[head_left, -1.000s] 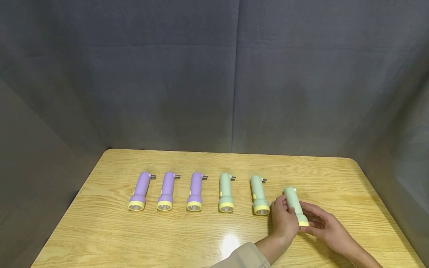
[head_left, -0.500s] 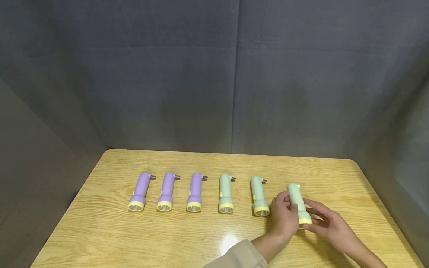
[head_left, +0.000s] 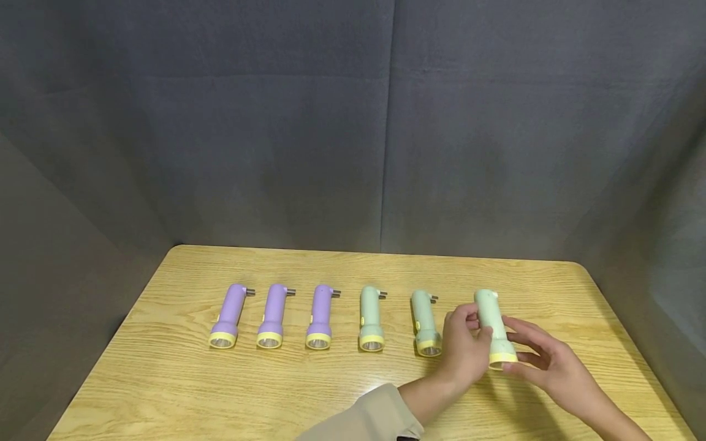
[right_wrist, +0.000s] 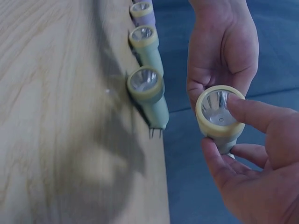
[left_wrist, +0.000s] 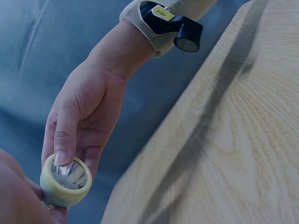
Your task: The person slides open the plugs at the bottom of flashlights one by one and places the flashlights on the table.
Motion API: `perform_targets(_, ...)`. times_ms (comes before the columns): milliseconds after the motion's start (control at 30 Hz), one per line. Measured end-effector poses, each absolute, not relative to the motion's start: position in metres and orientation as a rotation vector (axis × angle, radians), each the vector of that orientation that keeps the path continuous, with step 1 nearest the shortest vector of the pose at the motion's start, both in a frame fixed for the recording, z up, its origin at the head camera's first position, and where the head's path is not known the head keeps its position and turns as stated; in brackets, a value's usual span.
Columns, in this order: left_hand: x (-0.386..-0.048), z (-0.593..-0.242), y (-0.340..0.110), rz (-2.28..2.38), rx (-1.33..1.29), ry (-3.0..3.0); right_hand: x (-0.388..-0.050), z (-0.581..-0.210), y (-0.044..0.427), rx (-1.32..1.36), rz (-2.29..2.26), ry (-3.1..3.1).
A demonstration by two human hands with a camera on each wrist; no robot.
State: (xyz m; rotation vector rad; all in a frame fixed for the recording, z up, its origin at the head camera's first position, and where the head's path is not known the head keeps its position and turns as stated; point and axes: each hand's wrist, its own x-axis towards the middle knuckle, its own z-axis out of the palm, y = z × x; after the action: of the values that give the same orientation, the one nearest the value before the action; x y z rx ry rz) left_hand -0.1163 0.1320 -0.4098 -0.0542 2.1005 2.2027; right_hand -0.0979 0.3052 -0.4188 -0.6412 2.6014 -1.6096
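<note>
Both my hands hold a pale green flashlight (head_left: 492, 321) with a yellow rim above the right part of the table, its lens end toward me. My left hand (head_left: 466, 346) grips the body from the left. From the right, my right hand (head_left: 557, 370) pinches the head, with the thumb over the front of the lens in the right wrist view. To the left lie two more green flashlights, one nearer (head_left: 425, 318) and one farther (head_left: 371, 315). In the left wrist view the held flashlight (left_wrist: 56, 193) shows its reflector; most of its body is hidden.
Farther left lie three purple flashlights, the right one (head_left: 322, 306), the middle one (head_left: 274, 311) and the left one (head_left: 229, 312). Their metal plug prongs point right. All lie on a wooden table (head_left: 248, 392). Grey curtains (head_left: 276, 153) stand behind and at both sides.
The held green flashlight has risen and shifted slightly right, with both hands moving along with it. The other flashlights stay where they were.
</note>
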Motion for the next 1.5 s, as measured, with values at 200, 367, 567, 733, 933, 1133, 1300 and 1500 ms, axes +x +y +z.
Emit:
perform_targets(200,-0.113,-0.396,0.118,2.163,-0.010,2.116,-0.095,-0.408,0.294,-0.676,-1.640,2.610)
perform_targets(367,-0.109,-0.386,0.104,2.139,0.040,2.147,-0.091,-0.399,0.282,-0.713,-1.651,2.626)
perform_targets(567,-0.104,-0.379,0.089,2.147,0.072,2.145,-0.088,-0.389,0.268,-0.722,-1.656,2.640)
perform_targets(733,-0.102,-0.376,0.077,2.127,0.095,2.156,-0.086,-0.384,0.258,-0.736,-1.674,2.630)
perform_targets(933,-0.101,-0.374,0.061,2.113,0.157,2.138,-0.086,-0.381,0.244,-0.722,-1.698,2.608)
perform_targets(1133,-0.101,-0.373,0.047,2.125,0.205,2.145,-0.086,-0.381,0.230,-0.721,-1.736,2.588)
perform_targets(1300,-0.100,-0.373,0.035,2.113,0.210,2.153,-0.087,-0.380,0.218,-0.743,-1.776,2.555)
perform_targets(1500,-0.098,-0.374,0.023,2.102,0.182,2.177,-0.087,-0.379,0.208,-0.738,-1.784,2.517)
